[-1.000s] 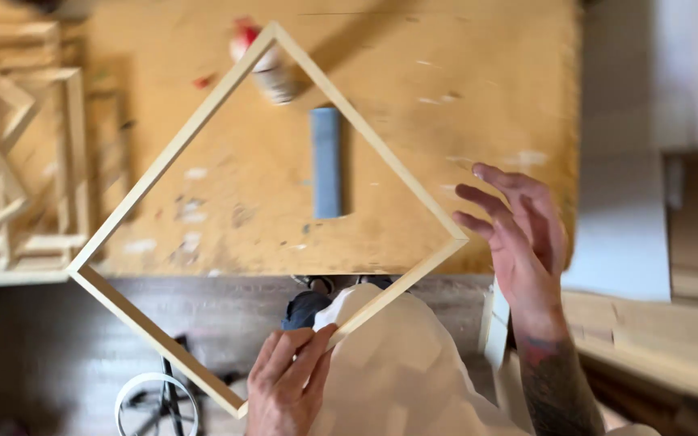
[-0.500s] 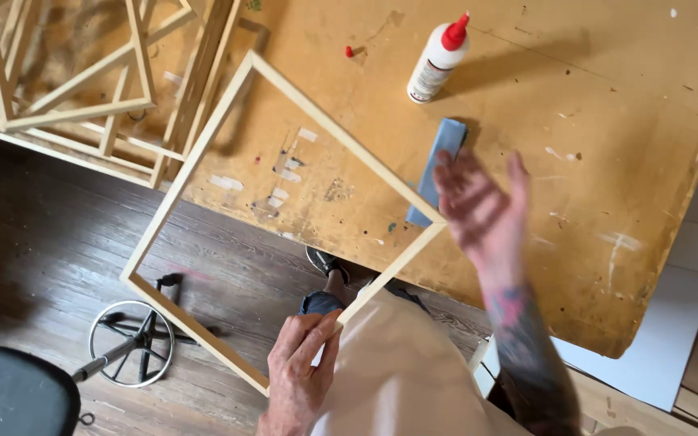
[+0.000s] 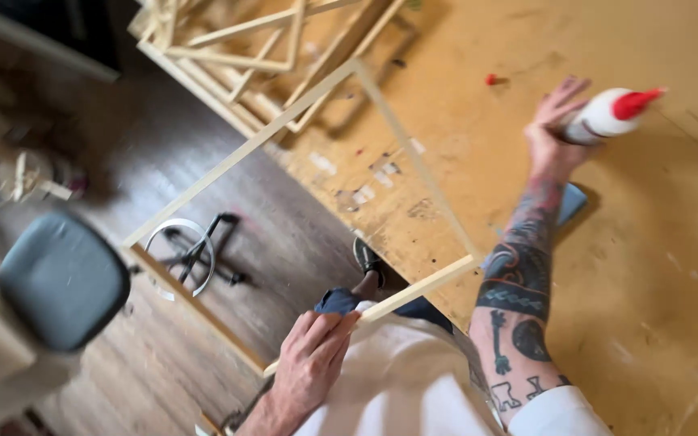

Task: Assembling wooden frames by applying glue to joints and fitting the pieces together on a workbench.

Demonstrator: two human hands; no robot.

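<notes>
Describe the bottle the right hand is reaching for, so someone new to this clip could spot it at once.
Start at the big yellow-brown worktable on the right. Follow the tattooed arm up to the right hand near the table's far edge; the bottle lies at its fingertips. It is the only white thing there, with a pointed red cap, unlike the pale wooden frames stacked at upper left.

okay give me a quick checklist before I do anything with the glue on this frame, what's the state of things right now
1. Left hand grips the wooden frame on its near rail: ok.
2. Right hand on the glue bottle: ok, fingers touch it; full grip cannot tell.
3. Bottle's red cap on: ok.
4. Frame's far corner over the workbench: ok.
5. Frame's corner joints tight: cannot tell, blurred.
6. Stool apart from the frame: ok, on the floor below it.
</notes>
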